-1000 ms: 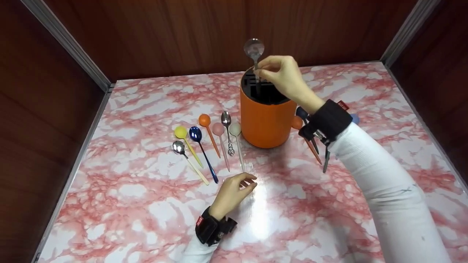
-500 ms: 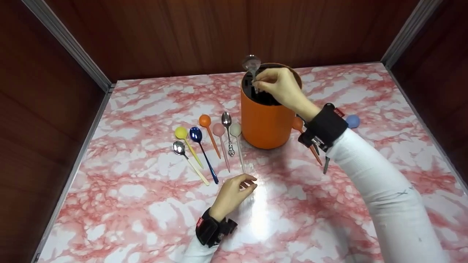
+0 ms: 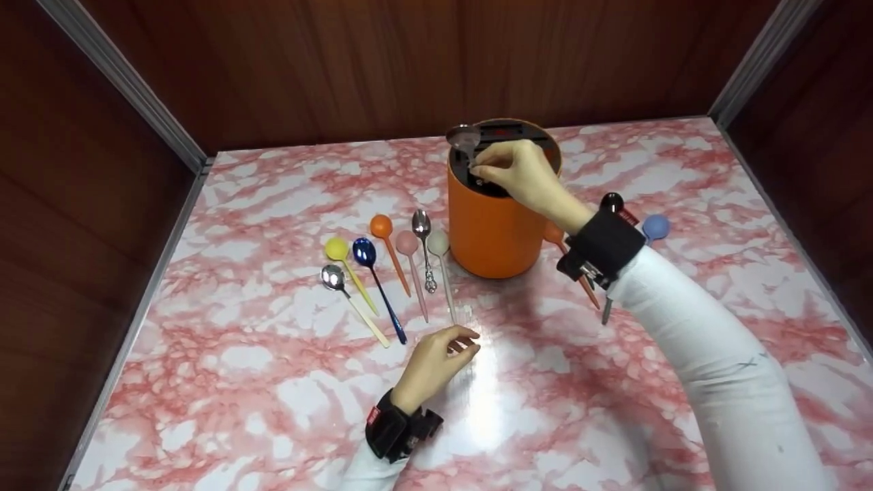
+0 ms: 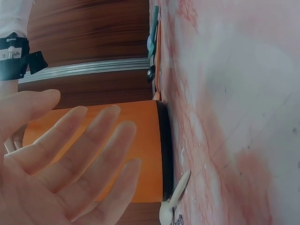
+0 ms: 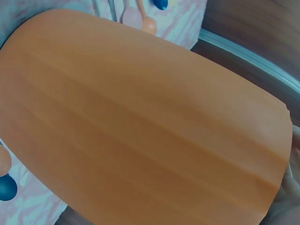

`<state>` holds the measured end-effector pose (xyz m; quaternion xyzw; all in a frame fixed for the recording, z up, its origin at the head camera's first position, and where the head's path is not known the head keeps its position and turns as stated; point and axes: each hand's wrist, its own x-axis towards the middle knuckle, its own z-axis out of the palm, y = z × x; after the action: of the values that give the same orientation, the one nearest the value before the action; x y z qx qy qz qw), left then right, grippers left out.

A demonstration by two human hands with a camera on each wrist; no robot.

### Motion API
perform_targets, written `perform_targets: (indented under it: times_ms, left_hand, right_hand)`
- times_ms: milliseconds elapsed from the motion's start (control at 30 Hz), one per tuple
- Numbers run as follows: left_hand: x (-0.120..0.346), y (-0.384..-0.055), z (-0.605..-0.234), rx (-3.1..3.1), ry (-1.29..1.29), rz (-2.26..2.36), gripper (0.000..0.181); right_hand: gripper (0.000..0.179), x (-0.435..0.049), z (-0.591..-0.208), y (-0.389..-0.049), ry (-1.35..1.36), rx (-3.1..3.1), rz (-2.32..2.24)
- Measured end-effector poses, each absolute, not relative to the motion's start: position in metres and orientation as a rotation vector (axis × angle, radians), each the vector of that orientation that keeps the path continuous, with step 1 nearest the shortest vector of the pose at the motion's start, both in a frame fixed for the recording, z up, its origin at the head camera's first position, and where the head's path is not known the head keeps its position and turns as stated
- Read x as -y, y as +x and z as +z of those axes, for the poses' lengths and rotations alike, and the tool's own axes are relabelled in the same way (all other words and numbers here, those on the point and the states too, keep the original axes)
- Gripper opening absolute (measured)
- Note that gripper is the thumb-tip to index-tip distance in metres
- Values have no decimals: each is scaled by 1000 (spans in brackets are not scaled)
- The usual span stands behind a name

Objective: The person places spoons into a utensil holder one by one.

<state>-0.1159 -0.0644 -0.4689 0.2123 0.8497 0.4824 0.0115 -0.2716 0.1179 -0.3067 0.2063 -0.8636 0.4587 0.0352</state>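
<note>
My right hand (image 3: 522, 176) pinches the handle of a metal spoon (image 3: 464, 136) over the black slotted top of an orange cylindrical holder (image 3: 496, 235). The spoon's bowl points up, and its lower handle is down in a slot near the left rim. In the right wrist view the holder's orange wall (image 5: 150, 122) fills most of the picture, hiding nearly all of the hand. My left hand (image 3: 436, 361) rests near the table's middle, fingers loosely bent and holding nothing. The left wrist view shows its spread fingers (image 4: 110, 154) in front of the holder.
Left of the holder lie several spoons: yellow (image 3: 337, 248), dark blue (image 3: 365, 251), orange (image 3: 381, 226), pink (image 3: 407, 243), pale green (image 3: 438, 242) and silver ones (image 3: 421, 222). More lie right of it, including a light blue spoon (image 3: 656, 227), partly behind the right wrist. Wooden panels surround the table.
My right hand has moved down, and the spoon's handle has gone deeper into the holder, its bowl now close above the rim. My left hand has stayed still.
</note>
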Motion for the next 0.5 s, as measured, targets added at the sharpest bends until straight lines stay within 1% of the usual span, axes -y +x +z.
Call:
perform_targets:
  times_ms: [500]
  left_hand:
    - [63, -117, -471, -2649, 674, 1504, 16]
  right_hand:
    - [17, -119, -314, -273, 635, 2695, 1337]
